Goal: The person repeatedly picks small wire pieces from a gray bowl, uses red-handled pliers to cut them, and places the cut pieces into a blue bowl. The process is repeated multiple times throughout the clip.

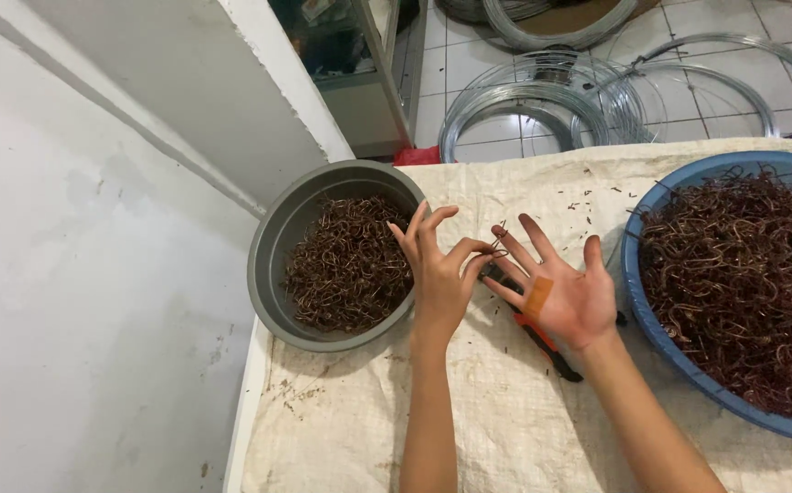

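Observation:
My left hand [439, 269] hovers beside the grey bowl [272, 265], its thumb and forefinger pinching a small bent brown wire piece [498, 246]. My right hand [565, 290] is palm up with fingers spread; its fingertips touch the same wire piece. A tan plaster sits on the right palm. The grey bowl holds a heap of short brown wire hooks [346, 265]. Under my right hand lies an orange-and-black pair of pliers [551, 351] on the cloth.
A blue basin [651, 329] full of tangled brown wire stands at the right. A pale woven sack cloth [505, 411] covers the table. Coils of silver wire [542, 100] lie on the tiled floor beyond. A white wall is at the left.

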